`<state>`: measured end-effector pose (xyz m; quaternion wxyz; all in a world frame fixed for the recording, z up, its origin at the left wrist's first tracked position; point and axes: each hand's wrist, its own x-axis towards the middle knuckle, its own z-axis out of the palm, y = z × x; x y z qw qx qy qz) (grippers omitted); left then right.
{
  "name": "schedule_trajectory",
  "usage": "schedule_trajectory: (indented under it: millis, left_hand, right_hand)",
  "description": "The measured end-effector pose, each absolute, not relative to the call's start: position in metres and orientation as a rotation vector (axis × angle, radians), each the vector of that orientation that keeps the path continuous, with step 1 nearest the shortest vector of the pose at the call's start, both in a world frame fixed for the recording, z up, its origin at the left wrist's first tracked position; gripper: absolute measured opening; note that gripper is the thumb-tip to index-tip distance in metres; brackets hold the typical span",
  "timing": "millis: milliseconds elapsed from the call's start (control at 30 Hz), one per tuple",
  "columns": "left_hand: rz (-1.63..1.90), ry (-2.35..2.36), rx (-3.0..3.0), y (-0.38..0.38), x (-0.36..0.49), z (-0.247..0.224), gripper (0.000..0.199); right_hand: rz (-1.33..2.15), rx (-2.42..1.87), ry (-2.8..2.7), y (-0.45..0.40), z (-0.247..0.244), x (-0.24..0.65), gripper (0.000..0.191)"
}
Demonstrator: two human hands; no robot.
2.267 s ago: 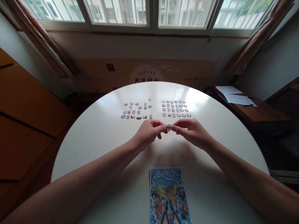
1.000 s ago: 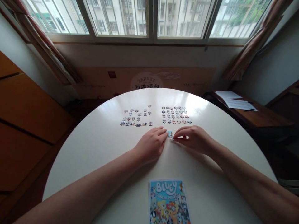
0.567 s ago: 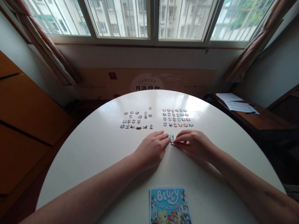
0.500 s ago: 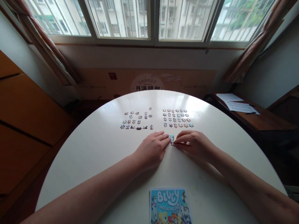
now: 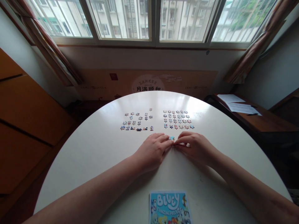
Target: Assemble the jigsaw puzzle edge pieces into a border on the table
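Observation:
A small joined piece of puzzle (image 5: 172, 138), light blue on top, lies on the white table between my hands. My left hand (image 5: 155, 149) rests palm down at its left side, the fingertips on its edge. From the right, my right hand (image 5: 196, 145) pinches at its lower end with thumb and index finger together; what sits between those fingertips is too small to make out. Loose puzzle pieces stand in rows beyond my hands, a scattered group (image 5: 139, 123) at the left and a neater grid (image 5: 179, 121) at the right.
A blue "Bluey" picture card (image 5: 170, 207) lies near the front of the round white table (image 5: 93, 149). On the right, a brown side table (image 5: 263, 119) holds papers (image 5: 243, 108) and a pen. Windows and curtains are behind.
My left fingers have moved right over the lower part of the joined puzzle pieces, covering more of it. The view has shifted slightly.

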<state>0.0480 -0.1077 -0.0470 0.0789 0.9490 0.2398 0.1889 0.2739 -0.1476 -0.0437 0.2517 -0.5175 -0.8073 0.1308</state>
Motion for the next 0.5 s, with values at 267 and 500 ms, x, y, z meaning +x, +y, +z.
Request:
schedule_trajectory:
  millis: [267,500]
  left_hand:
    - [0.534,0.723,2.886,-0.108,0.049,-0.045,0.030]
    - [0.576,0.730,2.861,-0.107,0.047,-0.049,0.031]
  right_hand:
    - [0.544,-1.338,-2.101,-0.144,-0.043,0.283,0.012]
    - [0.516,-1.419,-2.052,-0.140,-0.040,0.297,0.012]
